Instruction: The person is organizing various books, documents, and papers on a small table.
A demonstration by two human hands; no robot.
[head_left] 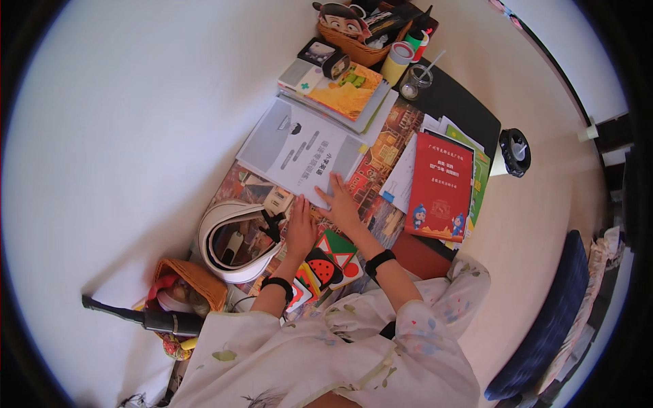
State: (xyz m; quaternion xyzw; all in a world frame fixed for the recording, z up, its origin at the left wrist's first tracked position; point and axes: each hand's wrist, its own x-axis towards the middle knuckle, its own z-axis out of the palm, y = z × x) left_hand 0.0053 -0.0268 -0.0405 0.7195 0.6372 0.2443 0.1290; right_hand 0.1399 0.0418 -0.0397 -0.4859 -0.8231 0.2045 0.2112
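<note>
Patterned desk (pixel 401 122) bears a grey booklet (pixel 299 149), flat. Left hand (pixel 300 230) and right hand (pixel 343 209), fingers extended at its near edge, grip nothing visible; thumbs unclear. Likely light, bendable; hold by edges.

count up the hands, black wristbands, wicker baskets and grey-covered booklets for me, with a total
Hands: 2
Black wristbands: 2
Wicker baskets: 2
Grey-covered booklet: 1
Total: 7
</note>
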